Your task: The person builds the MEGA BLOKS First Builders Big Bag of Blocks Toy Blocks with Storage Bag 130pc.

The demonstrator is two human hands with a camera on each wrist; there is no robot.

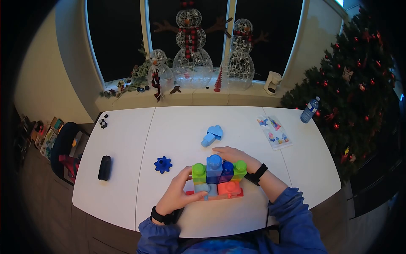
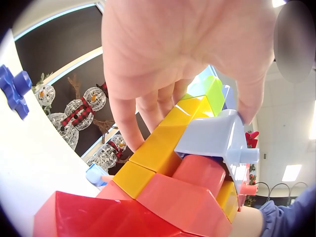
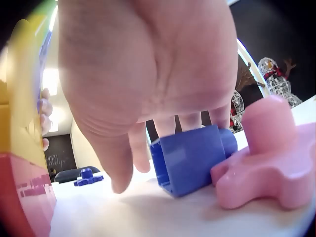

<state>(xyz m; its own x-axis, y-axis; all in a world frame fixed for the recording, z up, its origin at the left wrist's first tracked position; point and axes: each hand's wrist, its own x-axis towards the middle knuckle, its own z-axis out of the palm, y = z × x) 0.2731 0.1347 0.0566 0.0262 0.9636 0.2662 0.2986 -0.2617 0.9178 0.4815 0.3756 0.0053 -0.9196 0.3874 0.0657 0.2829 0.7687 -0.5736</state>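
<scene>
My left hand (image 1: 175, 195) grips the left side of a toy block structure (image 1: 214, 173), its thumb at a pale blue block (image 2: 210, 136) and its fingers along the yellow blocks (image 2: 158, 148). Green, blue and red-coral blocks make up the rest of the structure. Behind it, partly hidden in the head view, is my right hand (image 1: 239, 157). In the right wrist view its fingers extend over a blue block (image 3: 190, 160) lying on its side on the table, thumb apart from it. Beside that block is a pink gear-shaped piece with a peg (image 3: 276, 158).
A dark blue gear-shaped piece (image 1: 163, 164) lies to the left and light blue pieces (image 1: 212, 135) beyond the hands. A picture sheet (image 1: 275, 133) and a water bottle (image 1: 310, 110) are at the right. A black case (image 1: 105, 168) rests on the table's left.
</scene>
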